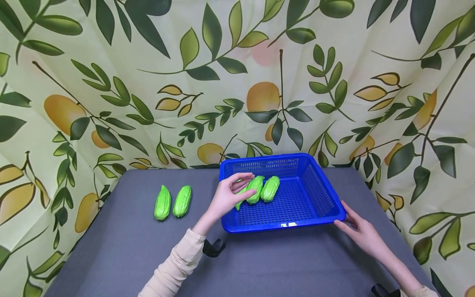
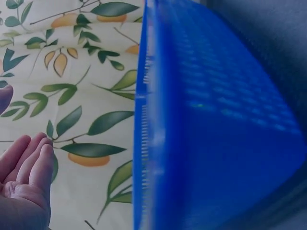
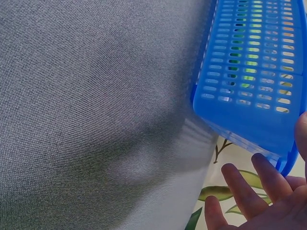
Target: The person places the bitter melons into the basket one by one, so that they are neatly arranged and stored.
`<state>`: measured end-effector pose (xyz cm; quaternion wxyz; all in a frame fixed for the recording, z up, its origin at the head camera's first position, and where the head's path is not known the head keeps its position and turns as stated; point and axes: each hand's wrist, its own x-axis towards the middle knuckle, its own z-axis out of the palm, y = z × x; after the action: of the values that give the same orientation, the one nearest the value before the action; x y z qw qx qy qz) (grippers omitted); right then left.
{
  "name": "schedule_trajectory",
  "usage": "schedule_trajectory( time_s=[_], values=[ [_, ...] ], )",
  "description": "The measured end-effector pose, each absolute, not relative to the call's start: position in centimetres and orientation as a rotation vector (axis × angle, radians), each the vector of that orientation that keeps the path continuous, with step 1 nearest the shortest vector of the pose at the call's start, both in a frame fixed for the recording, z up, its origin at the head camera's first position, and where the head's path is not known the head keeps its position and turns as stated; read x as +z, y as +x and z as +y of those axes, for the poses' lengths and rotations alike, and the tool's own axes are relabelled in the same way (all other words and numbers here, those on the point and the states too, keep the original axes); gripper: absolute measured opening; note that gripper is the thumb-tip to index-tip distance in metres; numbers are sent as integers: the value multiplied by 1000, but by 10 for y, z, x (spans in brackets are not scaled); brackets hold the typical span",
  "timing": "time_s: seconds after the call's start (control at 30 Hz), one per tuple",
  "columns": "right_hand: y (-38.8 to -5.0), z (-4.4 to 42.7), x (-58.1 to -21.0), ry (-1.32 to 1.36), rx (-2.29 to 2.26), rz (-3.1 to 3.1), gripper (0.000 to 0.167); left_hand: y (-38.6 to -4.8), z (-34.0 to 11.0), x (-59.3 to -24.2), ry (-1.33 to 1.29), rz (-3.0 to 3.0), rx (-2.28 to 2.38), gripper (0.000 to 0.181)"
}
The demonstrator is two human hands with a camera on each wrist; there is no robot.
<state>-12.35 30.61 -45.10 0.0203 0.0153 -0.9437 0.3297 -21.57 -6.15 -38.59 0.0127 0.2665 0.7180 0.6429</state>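
My left hand (image 1: pixel 231 194) hovers over the left side of a blue plastic basket (image 1: pixel 326 216), its fingers loosely bent. The left wrist view shows that hand (image 2: pixel 29 187) with nothing in it. Inside the basket lie three glossy green ridged gourds; two show well, a middle gourd (image 1: pixel 256 190) and a right gourd (image 1: pixel 270 189), while the third is partly covered by my left hand. At the basket's front right corner, my right hand (image 1: pixel 360 235) holds the rim between thumb and fingers. Close up, the right fingers (image 3: pixel 240 191) are spread around that corner.
Left of the basket, two more green gourds, one upright-looking gourd (image 1: pixel 162 203) and one slanted gourd (image 1: pixel 182 201), lie side by side on the grey cloth-covered table (image 1: pixel 122 247). A leaf-and-fruit patterned curtain (image 1: pixel 222 103) rises behind the table and along its sides.
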Motion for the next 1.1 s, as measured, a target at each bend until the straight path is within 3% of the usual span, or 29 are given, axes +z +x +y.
schedule_trajectory(
  time_s=[0.43, 1.1],
  values=[
    [-124, 306, -451, 61, 1033, -2914, 70, -194, -77, -401, 770, 2207, 2034, 44],
    [-124, 306, -452, 55, 1022, -2919, 71, -191, -130, -419, 327, 2346, 2196, 45]
  ],
)
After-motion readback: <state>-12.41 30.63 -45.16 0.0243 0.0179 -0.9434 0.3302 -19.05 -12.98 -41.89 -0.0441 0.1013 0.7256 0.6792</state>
